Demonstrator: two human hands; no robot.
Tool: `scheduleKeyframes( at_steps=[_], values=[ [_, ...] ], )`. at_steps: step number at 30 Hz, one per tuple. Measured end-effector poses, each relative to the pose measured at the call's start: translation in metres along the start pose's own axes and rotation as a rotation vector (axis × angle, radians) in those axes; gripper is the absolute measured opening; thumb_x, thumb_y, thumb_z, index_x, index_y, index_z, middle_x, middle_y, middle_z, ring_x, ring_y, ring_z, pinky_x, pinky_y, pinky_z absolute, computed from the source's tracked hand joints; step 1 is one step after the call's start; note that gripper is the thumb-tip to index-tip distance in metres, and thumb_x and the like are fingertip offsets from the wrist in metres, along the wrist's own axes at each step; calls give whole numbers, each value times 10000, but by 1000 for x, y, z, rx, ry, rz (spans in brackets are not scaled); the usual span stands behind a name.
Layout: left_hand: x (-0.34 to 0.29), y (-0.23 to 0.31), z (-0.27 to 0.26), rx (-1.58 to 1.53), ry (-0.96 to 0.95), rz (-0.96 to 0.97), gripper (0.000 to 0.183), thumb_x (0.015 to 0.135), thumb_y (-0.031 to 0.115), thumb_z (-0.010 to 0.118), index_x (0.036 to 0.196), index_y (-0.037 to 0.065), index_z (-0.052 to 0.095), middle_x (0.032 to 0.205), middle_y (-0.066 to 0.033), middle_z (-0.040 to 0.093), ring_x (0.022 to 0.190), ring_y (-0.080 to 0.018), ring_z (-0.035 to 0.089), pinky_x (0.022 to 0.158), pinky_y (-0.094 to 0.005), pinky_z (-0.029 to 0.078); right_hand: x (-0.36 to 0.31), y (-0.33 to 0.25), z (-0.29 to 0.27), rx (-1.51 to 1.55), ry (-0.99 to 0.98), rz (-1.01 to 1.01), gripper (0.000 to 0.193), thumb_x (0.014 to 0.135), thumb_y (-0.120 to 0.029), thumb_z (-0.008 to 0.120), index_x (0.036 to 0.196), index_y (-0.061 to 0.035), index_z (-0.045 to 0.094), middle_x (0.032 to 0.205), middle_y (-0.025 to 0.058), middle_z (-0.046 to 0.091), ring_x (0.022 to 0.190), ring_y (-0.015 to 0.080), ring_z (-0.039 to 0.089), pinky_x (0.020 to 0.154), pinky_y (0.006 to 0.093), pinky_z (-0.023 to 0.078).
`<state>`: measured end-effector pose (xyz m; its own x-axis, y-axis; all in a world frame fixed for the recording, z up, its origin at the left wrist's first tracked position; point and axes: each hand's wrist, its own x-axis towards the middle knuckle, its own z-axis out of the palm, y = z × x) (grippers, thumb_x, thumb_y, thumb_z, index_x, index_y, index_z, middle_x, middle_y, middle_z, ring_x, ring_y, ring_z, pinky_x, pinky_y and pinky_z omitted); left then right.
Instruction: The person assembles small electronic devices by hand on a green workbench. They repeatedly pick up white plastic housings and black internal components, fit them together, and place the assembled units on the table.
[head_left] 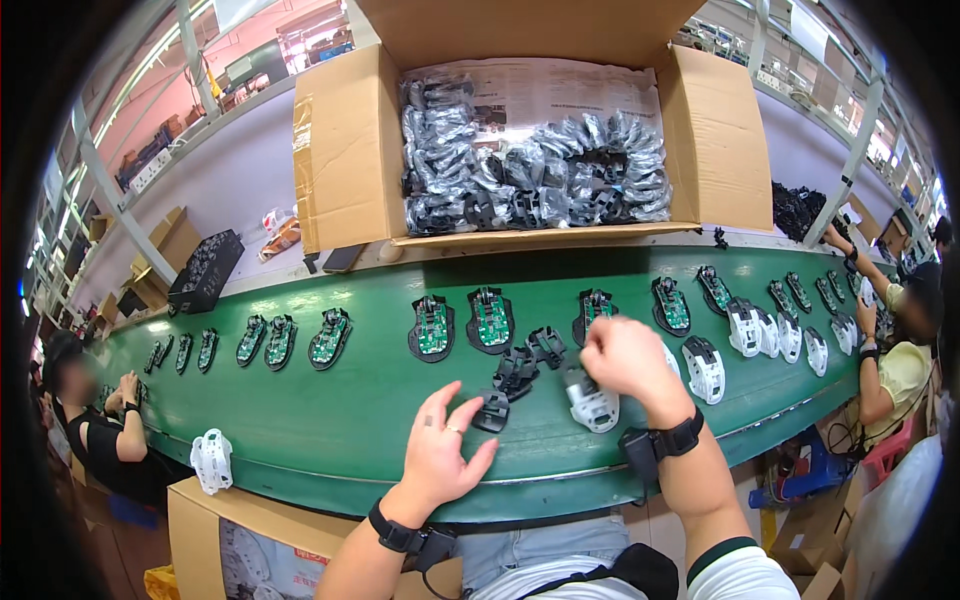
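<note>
My left hand (447, 445) is over the green belt, fingers spread, holding nothing. Its fingertips are beside a small black plastic part (491, 411). My right hand (632, 362) is closed at the upper end of a white mouse shell (596, 408), which is partly blurred and hidden by the fingers. Between my hands and the far row lie more black plastic parts (517, 370) in a loose cluster. Beyond them sit black mouse bases with green circuit boards (431, 328), one of them (594, 308) just past my right hand.
An open cardboard box (345, 150) with bagged black parts stands behind the green belt (400, 400). White shells (705, 370) and more boards line the right; a lone shell (211, 461) sits at the near left edge. Co-workers work at both ends.
</note>
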<state>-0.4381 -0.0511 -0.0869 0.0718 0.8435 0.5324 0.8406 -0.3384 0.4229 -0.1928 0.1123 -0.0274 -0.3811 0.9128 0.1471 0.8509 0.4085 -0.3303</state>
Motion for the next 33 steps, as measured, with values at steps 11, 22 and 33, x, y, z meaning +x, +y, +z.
scheduleKeyframes(
  at_steps=[11,22,33],
  values=[
    [-6,0,5,259,-198,-18,734,848,389,762,1463,61,531,1518,-289,425,1380,-465,439,1142,-550,360,-17,-16,59,-151,46,-318,371,856,-219,719,1197,-72,695,1298,169,659,1244,344,596,1139,528,375],
    [-3,-3,3,60,-66,158,417,781,223,786,1142,37,692,1232,-143,644,1085,-347,623,955,-440,505,-3,-29,39,225,689,-423,123,856,-42,689,975,-26,666,905,125,711,844,327,668,811,425,526],
    [-3,-133,-69,222,566,-427,96,894,124,681,892,31,704,933,-154,704,898,-330,671,830,-427,533,-20,-48,97,631,25,-635,156,924,-135,680,984,-22,591,1349,274,600,1348,462,494,1109,494,411]
  ],
)
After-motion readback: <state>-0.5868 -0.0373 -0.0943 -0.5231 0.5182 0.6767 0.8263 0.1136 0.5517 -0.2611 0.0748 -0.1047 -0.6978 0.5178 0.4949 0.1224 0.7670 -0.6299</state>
